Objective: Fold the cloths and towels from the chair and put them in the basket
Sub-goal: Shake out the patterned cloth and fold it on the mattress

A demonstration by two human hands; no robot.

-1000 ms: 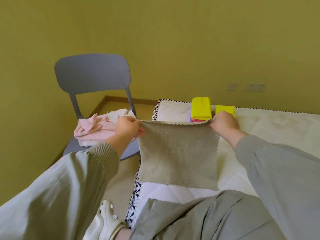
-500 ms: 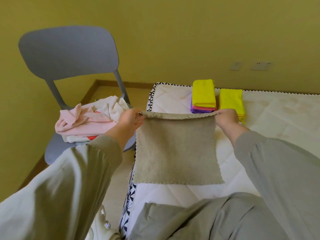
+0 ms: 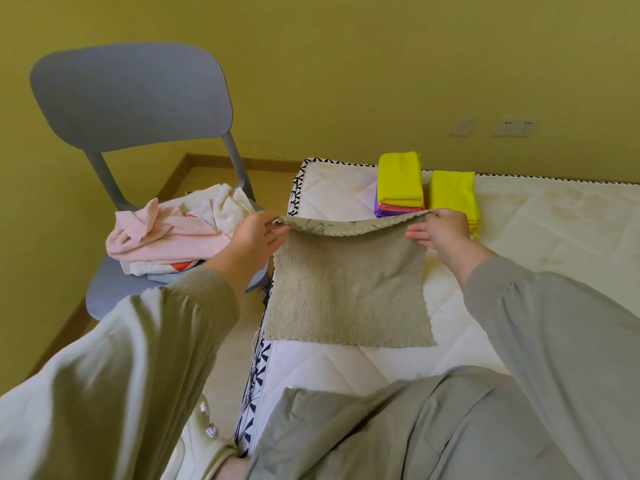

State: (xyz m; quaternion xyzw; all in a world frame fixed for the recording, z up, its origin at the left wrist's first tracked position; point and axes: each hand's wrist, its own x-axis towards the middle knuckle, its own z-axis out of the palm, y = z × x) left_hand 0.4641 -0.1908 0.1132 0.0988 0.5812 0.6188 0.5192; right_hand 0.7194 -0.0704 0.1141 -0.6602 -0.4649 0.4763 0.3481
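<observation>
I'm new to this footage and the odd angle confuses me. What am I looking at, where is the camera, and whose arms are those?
There is no machine here. A person works with bare hands, and the one camera sits on their head, looking forward and down, so the sleeves at the bottom are their own arms. The left hand and right hand each pinch a top corner of a beige cloth. They hold it up while its lower part seems to rest on a white mattress. Farther back on the mattress lie folded cloths: a mixed stack, yellow over pink and purple, and a yellow stack beside it. To the left, a grey chair carries a heap of unfolded pink and white cloths. No basket shows in this view.
</observation>
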